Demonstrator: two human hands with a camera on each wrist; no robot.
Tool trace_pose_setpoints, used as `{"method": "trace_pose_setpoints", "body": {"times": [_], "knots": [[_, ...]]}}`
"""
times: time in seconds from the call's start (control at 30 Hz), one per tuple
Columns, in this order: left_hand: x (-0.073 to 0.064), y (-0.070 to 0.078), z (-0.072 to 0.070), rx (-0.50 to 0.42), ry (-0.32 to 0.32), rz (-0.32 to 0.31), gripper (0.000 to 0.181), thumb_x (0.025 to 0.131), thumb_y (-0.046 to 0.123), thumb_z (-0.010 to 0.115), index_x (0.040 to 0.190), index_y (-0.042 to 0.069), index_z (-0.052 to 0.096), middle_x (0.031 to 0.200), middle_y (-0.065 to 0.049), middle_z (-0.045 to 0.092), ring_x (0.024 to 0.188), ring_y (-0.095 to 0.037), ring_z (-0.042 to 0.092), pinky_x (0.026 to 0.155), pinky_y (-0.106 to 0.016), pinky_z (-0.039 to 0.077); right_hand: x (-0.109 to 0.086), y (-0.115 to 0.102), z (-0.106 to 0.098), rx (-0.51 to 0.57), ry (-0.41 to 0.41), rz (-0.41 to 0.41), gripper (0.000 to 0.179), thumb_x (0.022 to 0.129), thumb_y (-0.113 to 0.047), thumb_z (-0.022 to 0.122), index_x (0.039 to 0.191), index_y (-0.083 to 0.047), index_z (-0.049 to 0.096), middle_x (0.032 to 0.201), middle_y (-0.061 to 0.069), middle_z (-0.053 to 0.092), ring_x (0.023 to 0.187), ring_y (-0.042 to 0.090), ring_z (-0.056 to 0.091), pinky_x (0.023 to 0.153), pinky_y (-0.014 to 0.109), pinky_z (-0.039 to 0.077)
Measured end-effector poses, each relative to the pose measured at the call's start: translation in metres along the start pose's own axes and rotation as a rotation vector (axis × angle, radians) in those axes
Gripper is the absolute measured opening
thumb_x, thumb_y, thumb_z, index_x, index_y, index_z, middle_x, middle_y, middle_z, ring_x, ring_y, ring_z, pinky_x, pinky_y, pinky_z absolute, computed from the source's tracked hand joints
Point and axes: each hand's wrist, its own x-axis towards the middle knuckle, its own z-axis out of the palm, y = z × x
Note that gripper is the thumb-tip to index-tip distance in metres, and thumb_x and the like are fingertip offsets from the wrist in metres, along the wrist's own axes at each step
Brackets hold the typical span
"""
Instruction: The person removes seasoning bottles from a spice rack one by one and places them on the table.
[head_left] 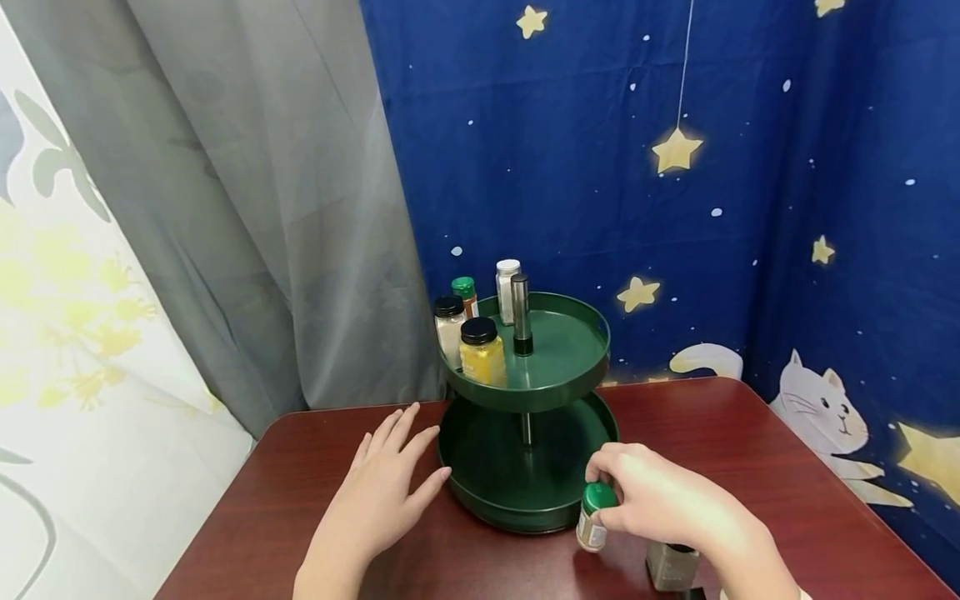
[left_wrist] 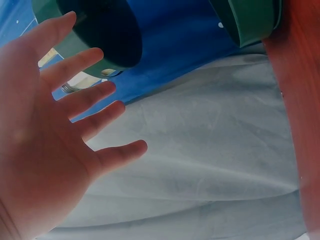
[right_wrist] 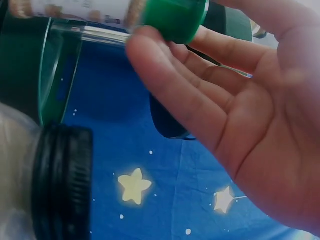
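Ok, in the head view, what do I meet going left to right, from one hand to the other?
Left hand, black-lidded pale jar, black-lidded yellow jar, white-capped jar, metal post, held green-capped bottle, right hand.

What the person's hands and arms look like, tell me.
The left hand and right hand are bare and slim-fingered, with no gloves or rings showing. The left forearm is uncovered as far as it shows; at the right forearm, a pale edge, perhaps a cuff, shows at the head view's bottom.
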Motion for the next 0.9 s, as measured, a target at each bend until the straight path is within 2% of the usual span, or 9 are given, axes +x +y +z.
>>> {"method": "trace_pose_setpoints", "body": {"times": [0.27,0.47,0.67,0.9], "knots": [[0.0,0.0,-0.001,0.0,-0.006,0.001,0.054,0.102,0.047,0.07,0.147,0.018,0.064,0.173,-0.011,0.038,0.161,-0.04,0.032,0.124,-0.074,0.029,0.004,0.006,0.006,-0.011,-0.095,0.053,0.024,0.08,-0.016,0.088,0.09,-0.02,0.067,0.079,-0.007,0.056,0.07,0.005,0.05,0.061,0.023,0.044],[-0.001,0.0,0.0,-0.003,-0.008,-0.005,0.053,0.102,0.047,0.07,0.146,0.018,0.065,0.173,-0.011,0.038,0.161,-0.04,0.033,0.125,-0.073,0.029,0.006,0.01,0.011,-0.007,-0.125,0.093,0.023,0.076,-0.01,0.086,0.087,-0.018,0.067,0.071,-0.006,0.053,0.065,0.006,0.048,0.057,0.023,0.04],[-0.002,-0.001,0.001,-0.001,0.012,0.007,0.051,0.102,0.045,0.071,0.145,0.018,0.066,0.171,-0.011,0.04,0.16,-0.04,0.035,0.123,-0.074,0.031,0.008,0.01,0.013,-0.009,-0.148,0.144,0.025,0.075,-0.008,0.085,0.086,-0.017,0.066,0.073,-0.003,0.055,0.066,0.009,0.049,0.057,0.026,0.04],[-0.002,0.0,0.0,-0.007,-0.003,0.002,0.05,0.102,0.045,0.07,0.145,0.018,0.066,0.171,-0.01,0.041,0.159,-0.039,0.036,0.123,-0.074,0.031,0.009,0.01,0.013,-0.017,-0.162,0.169,0.026,0.075,-0.004,0.084,0.087,-0.017,0.065,0.077,-0.002,0.057,0.069,0.012,0.05,0.06,0.028,0.04]]}}
